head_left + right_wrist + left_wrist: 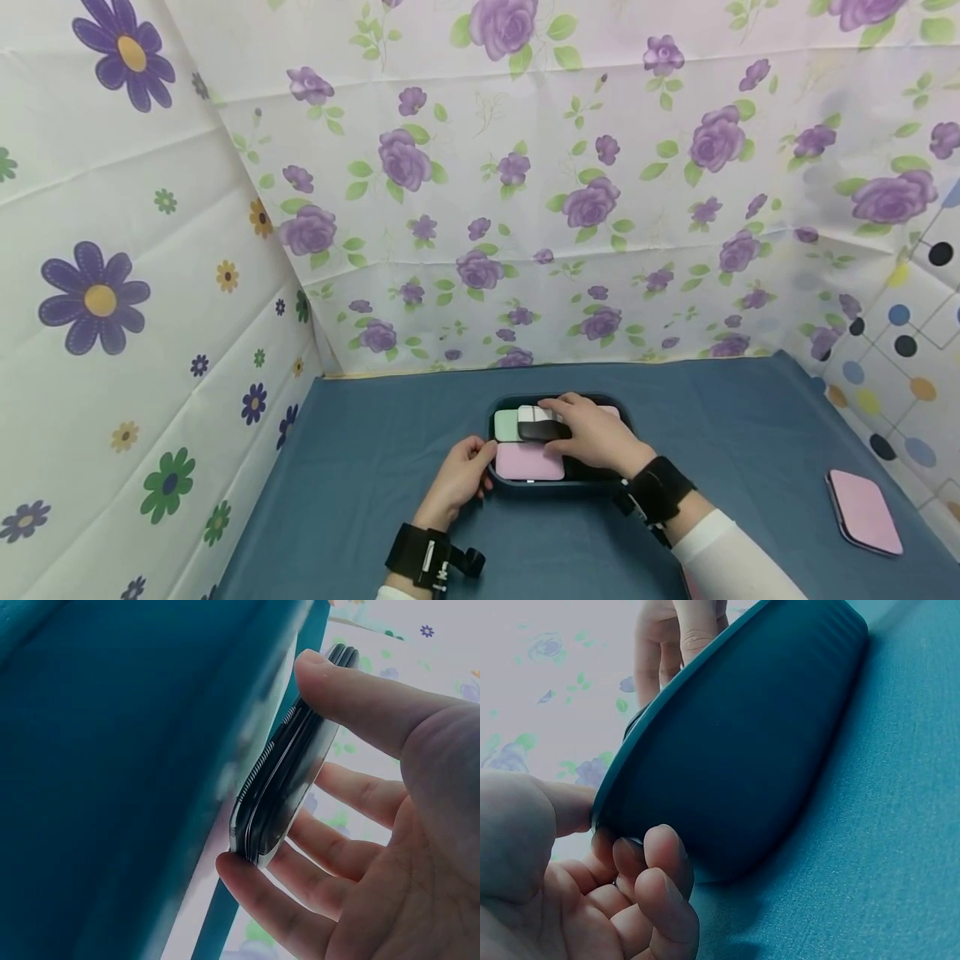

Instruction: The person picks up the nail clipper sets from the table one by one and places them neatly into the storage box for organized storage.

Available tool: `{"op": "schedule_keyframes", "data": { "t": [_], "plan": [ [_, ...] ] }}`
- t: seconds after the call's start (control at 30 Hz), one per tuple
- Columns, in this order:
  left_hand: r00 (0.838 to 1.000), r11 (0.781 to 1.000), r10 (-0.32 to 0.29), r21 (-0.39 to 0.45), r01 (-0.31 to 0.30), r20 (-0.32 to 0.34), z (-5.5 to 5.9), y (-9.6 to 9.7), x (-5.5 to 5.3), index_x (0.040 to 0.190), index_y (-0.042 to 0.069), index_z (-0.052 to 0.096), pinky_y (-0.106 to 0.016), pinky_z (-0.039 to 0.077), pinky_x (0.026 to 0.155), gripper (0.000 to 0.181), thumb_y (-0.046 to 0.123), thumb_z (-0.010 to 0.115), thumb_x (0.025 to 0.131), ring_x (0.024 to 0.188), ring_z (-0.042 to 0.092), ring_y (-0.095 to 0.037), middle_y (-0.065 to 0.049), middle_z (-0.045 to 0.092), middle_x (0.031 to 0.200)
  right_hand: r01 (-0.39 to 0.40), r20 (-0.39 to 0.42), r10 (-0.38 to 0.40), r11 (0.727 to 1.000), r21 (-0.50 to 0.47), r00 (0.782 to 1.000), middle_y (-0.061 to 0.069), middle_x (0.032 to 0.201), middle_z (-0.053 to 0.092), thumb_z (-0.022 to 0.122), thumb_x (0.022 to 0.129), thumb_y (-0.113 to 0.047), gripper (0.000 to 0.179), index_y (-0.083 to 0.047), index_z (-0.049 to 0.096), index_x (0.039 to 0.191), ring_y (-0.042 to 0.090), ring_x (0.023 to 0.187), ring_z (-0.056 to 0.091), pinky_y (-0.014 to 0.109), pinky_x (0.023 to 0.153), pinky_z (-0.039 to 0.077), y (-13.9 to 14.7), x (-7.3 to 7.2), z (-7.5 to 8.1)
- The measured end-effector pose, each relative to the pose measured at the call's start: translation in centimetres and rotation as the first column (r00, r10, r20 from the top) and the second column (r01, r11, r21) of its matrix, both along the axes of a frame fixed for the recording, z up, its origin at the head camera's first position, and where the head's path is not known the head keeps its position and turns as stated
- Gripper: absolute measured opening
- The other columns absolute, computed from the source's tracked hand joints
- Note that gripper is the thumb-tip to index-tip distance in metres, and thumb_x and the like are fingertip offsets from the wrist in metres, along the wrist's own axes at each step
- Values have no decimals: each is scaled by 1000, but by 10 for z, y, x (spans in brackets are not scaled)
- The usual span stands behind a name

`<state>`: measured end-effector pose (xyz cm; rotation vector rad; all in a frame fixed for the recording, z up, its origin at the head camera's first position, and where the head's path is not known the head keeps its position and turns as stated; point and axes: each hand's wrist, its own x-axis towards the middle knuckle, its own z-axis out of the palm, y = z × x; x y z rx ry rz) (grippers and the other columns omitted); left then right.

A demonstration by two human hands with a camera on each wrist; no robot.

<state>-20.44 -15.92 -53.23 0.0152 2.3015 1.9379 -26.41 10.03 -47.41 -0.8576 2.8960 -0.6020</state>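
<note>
A dark blue oval-cornered basin (525,489) stands on the table, with flat rounded pieces inside. My left hand (459,477) pinches its left rim; the left wrist view shows the thumb over the basin wall (727,742) and curled fingers below. Above the basin's contents, my right hand (600,433) grips a slim black-and-white flat case (543,431) with ridged edges. In the right wrist view the thumb presses one end of that case (281,780) and a fingertip the other. Beneath it lie a pink case (529,462) and a pale green case (506,426).
Another pink case (866,512) with a dark edge lies on the table at the right. A pink corner (691,586) shows beside the right forearm at the bottom. Flower-patterned sheets (480,200) wall the blue-covered table (360,467) at the back and sides.
</note>
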Motion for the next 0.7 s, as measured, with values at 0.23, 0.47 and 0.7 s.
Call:
{"op": "schedule_keyframes", "data": {
  "t": [0.23, 0.47, 0.7],
  "plan": [
    [1000, 1000, 5, 3, -5, -4, -2, 1, -3, 101, 0, 60, -31, 47, 50, 37, 35, 57, 113, 60, 59, -19, -5, 58, 72, -7, -10, 7, 1000, 9, 1000, 13, 143, 61, 86, 94, -37, 69, -17, 58, 154, 32, 126, 63, 49, 94, 57, -11, -4, 5],
    [1000, 1000, 6, 11, -6, 1, 1, 0, -4, 100, 2, 61, -31, 47, 51, 36, 36, 58, 112, 61, 59, -19, -4, 57, 71, -5, 3, 5, 999, 46, 1000, 13, 144, 61, 87, 92, -40, 69, -20, 60, 153, 31, 128, 62, 49, 98, 56, -26, -9, 4],
    [1000, 1000, -3, 17, 3, -4, -1, 0, -3, 98, 2, 60, -30, 47, 50, 36, 35, 59, 112, 59, 59, -18, -4, 59, 70, -7, -7, 8, 999, 52, 1000, 13, 146, 62, 87, 92, -41, 66, -20, 63, 150, 33, 130, 62, 50, 98, 56, -38, -10, -2]
  ]
}}
